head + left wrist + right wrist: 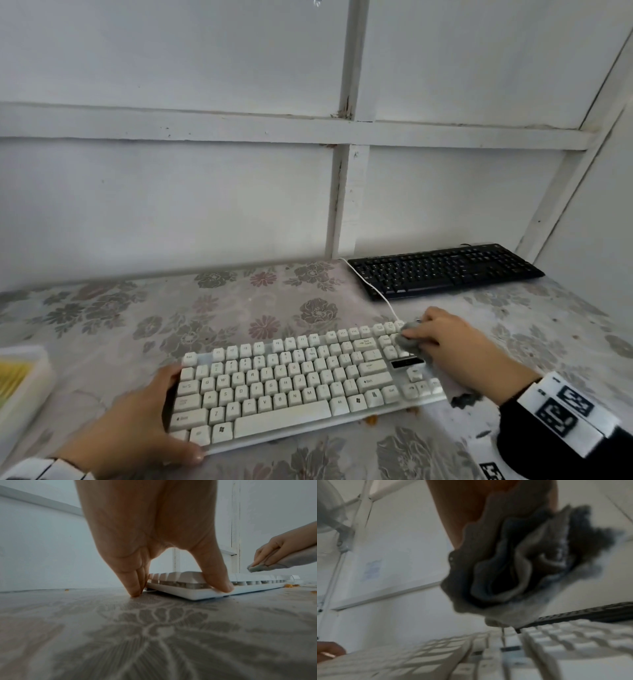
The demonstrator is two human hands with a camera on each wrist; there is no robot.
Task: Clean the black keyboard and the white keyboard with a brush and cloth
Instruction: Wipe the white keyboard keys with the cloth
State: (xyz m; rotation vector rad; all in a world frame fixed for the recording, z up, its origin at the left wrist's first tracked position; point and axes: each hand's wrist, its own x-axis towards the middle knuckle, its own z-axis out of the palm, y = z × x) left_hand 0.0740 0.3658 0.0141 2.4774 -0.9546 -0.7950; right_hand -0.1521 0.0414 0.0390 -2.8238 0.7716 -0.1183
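The white keyboard (301, 380) lies across the floral table in front of me. My left hand (171, 411) grips its left end: the thumb (223, 586) presses the front edge and the fingertips (135, 593) touch the table at the far corner. My right hand (421, 334) holds a bunched grey cloth (406, 341) on the keys at the keyboard's far right corner. In the right wrist view the cloth (513, 568) hangs crumpled just above the keys (556, 639). The black keyboard (445, 270) lies at the back right against the wall, with nothing touching it.
A clear plastic box (24, 380) with yellow contents sits at the left table edge. A white cable (380, 294) runs from the white keyboard past the black one. Orange crumbs (371, 419) lie by the front edge and a dark scrap (466, 399) lies near the keyboard's right end.
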